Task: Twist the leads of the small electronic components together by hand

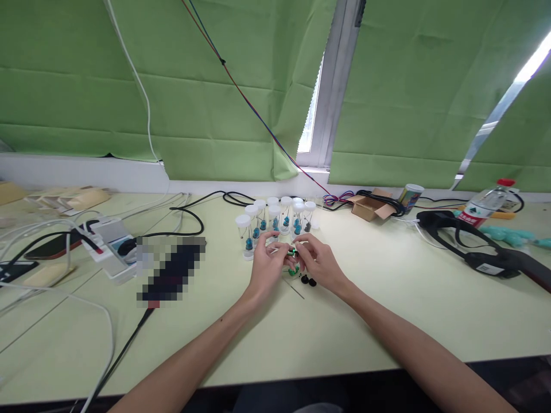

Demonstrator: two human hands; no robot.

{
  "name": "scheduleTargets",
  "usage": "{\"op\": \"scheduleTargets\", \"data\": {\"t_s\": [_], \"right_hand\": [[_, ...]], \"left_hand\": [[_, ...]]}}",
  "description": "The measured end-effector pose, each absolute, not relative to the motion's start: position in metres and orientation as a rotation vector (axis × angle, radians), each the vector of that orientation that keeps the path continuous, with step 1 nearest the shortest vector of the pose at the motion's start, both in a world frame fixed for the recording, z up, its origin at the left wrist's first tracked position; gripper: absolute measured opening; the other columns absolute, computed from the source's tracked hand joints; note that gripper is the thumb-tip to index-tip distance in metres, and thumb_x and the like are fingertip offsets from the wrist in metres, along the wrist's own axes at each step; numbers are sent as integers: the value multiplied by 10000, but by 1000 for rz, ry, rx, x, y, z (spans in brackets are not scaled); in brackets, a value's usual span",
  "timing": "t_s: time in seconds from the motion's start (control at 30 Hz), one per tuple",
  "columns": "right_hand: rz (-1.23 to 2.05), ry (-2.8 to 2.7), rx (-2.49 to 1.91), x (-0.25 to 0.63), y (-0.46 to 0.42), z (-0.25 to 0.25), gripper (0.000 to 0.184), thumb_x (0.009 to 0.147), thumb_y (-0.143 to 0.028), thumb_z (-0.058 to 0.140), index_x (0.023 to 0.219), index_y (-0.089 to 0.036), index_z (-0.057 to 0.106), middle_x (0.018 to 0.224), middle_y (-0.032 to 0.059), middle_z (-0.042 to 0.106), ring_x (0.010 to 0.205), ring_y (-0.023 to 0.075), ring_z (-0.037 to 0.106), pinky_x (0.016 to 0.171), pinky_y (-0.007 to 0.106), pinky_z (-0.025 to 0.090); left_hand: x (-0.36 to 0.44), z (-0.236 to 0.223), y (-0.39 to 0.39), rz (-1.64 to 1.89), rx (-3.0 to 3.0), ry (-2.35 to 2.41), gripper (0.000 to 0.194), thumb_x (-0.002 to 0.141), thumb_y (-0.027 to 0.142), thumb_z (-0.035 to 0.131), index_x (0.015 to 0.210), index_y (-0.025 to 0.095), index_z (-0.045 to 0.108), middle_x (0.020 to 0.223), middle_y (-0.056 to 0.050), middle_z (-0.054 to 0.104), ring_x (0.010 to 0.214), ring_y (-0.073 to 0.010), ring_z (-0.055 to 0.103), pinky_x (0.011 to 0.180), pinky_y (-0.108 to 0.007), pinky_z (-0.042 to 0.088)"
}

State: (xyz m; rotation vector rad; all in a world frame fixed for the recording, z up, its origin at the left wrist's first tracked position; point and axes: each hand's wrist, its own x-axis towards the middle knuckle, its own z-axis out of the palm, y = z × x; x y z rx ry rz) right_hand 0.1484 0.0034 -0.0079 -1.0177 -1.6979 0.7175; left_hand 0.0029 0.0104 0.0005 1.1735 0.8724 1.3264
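Close together over the middle of the table, my left hand (pixel 270 259) and my right hand (pixel 317 259) meet around a small green part (pixel 292 252). The fingers of both are pinched on it, and a thin rod seems to run from it toward the left hand. Under the hands lie more small green pieces (pixel 294 271), partly hidden. Two black round parts (pixel 309 280) sit just below the right fingertips. A thin metal rod (pixel 296 290) rests on the table nearby. Behind the hands stand several clear tubes with white caps (pixel 274 211), holding blue-green parts.
To the left are a dark pixelated device (pixel 174 269) on a cable and a white power strip (pixel 114 249). On the right stand an open cardboard box (pixel 371 206), a can (pixel 411 198), a bottle (pixel 484 203) and a black headset (pixel 477 246). Cables run along the wall.
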Motion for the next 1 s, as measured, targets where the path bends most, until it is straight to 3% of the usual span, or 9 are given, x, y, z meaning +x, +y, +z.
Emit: {"op": "scheduleTargets", "data": {"t_s": [0.27, 0.63, 1.0], "right_hand": [[671, -1743, -1031, 149, 2, -8, 271, 926, -428, 496, 1072, -201, 520, 880, 43, 607, 559, 116, 561, 543, 252, 489], [675, -1722, -1029, 147, 4, -13, 240, 963, -394, 429, 1043, -197, 541, 610, -29, 565, 489, 123, 511, 521, 240, 447], [634, -1797, -1035, 146, 1, -8, 249, 956, -398, 439, 1069, -193, 524, 660, -15, 570, 535, 127, 525, 546, 247, 461]], "left_hand": [[3, 1, 10, 1344, 1170, 883, 378, 763, 236, 634, 1081, 231, 430, 711, 40, 616, 503, -127, 605, 537, -292, 530], [3, -1, 10, 1311, 1169, 862, 393, 766, 285, 650, 1083, 231, 425, 737, 39, 619, 508, -137, 619, 536, -304, 532], [1, 0, 11, 1345, 1167, 880, 385, 764, 279, 654, 1081, 230, 440, 716, 41, 616, 498, -135, 615, 539, -299, 525]]}}
